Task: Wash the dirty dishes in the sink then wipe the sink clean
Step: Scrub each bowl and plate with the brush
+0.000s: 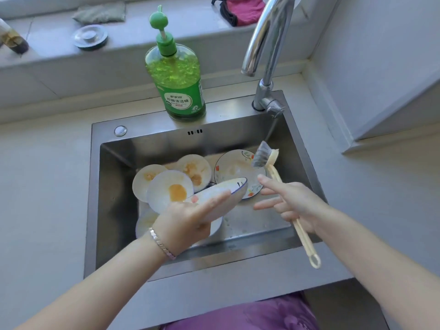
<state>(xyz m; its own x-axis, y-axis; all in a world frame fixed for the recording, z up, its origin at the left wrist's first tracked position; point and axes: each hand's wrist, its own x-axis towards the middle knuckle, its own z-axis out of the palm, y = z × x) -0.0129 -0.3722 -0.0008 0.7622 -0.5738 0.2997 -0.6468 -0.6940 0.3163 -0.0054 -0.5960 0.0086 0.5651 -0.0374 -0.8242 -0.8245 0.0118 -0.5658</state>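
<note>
Now left hand [188, 217] holds bowl [221, 192]; right hand's [292, 206] brush [264, 158] near sink [300, 160] wall.

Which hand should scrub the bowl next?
The right. The right hand holds the brush by its handle, with the bristles just beyond the bowl. The left hand is busy gripping that bowl, tilted over the sink.

Grey countertop [42, 175], pale wall [381, 55]
</note>
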